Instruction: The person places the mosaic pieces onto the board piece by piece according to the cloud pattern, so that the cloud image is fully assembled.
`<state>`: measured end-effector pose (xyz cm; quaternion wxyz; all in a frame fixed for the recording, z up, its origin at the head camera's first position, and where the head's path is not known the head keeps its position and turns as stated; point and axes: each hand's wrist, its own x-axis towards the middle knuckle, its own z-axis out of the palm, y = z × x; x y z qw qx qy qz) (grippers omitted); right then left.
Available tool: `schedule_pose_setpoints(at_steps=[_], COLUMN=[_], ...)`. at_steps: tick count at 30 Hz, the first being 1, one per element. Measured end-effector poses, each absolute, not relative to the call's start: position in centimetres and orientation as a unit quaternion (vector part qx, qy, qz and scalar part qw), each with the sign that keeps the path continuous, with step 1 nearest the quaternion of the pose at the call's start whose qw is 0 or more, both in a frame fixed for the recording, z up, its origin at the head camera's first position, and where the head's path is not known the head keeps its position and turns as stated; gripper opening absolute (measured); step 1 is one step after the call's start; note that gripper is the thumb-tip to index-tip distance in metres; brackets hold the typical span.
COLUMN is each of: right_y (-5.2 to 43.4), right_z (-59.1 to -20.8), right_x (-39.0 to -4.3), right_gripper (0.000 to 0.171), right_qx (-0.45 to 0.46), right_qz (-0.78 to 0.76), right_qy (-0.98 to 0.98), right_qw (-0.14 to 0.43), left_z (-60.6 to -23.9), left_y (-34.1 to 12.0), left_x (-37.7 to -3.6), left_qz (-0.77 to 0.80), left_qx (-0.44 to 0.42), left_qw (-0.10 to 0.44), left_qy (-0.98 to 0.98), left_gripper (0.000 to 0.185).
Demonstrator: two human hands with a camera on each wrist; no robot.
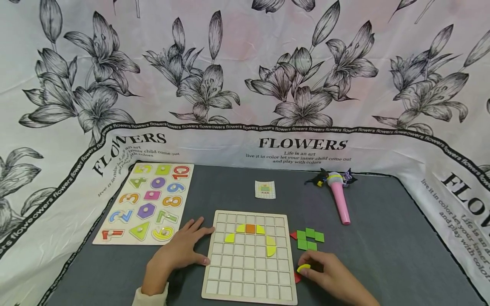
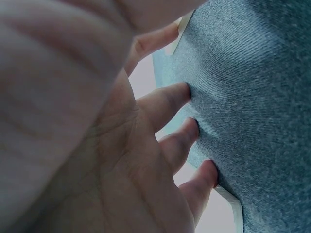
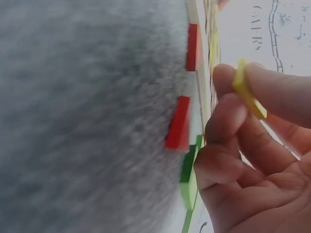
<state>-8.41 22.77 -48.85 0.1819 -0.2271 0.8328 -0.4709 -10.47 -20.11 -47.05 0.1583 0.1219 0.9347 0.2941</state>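
Note:
My right hand (image 1: 330, 272) pinches a yellow curved-edge tile (image 1: 304, 267) between thumb and fingers, just off the right edge of the wooden grid board (image 1: 237, 274). In the right wrist view this yellow tile (image 3: 249, 97) stands on edge in the pinch. On the board's upper cells lie an orange square tile (image 1: 250, 229) and several yellow quarter-round tiles (image 1: 271, 251). The left hand (image 1: 180, 248) is spread on the table, its thumb at the board's left edge. Its fingers (image 2: 167, 102) are extended over dark cloth in the left wrist view.
Several green square tiles (image 1: 301, 245) and a red tile (image 1: 293, 235) lie right of the board; another red piece (image 1: 297, 277) is by the right hand. A number puzzle (image 1: 132, 229) stands left. Behind are a small pattern card (image 1: 265, 195) and a pink microphone (image 1: 340, 204).

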Motion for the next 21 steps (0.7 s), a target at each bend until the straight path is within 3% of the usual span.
schedule_pose_setpoints(at_steps=[11, 21], right_y=[20.3, 17.9], right_z=[-48.0, -48.0], right_x=[-9.6, -10.3], right_gripper=[0.026, 0.012], right_qx=[-0.201, -0.229], right_qz=[-0.506, -0.543], right_qy=[0.823, 0.799], right_qw=[0.162, 0.123], left_z=[-47.2, -47.3], left_y=[-20.2, -20.2], left_x=[-10.4, -10.5], left_qz=[0.299, 0.296], left_qx=[0.126, 0.115], left_qw=[0.158, 0.162], left_qy=[0.933, 0.934], left_gripper=[0.086, 0.085])
